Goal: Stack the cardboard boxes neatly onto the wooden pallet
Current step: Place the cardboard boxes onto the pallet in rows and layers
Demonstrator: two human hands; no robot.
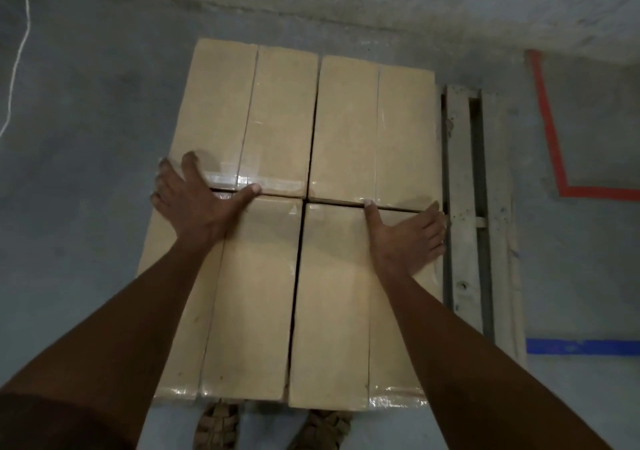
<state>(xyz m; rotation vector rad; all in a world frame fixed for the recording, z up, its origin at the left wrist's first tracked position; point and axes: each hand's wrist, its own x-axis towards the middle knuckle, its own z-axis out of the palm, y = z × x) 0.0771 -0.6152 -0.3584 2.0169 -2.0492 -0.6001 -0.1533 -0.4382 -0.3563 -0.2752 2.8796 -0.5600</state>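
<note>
- Four boxes (pixel 304 203) sit in a tight two-by-two block on the pallet (pixel 460 207).
- Left hand (pixel 194 200) and right hand (pixel 408 238) lie flat, fingers spread, holding nothing; likely squaring the cross seam.

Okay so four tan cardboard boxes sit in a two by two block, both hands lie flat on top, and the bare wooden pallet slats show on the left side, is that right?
Not quite: the head view shows the bare slats of the wooden pallet on the right side, not the left. The rest holds: four tan cardboard boxes in a two by two block, left hand and right hand flat on top.
</note>
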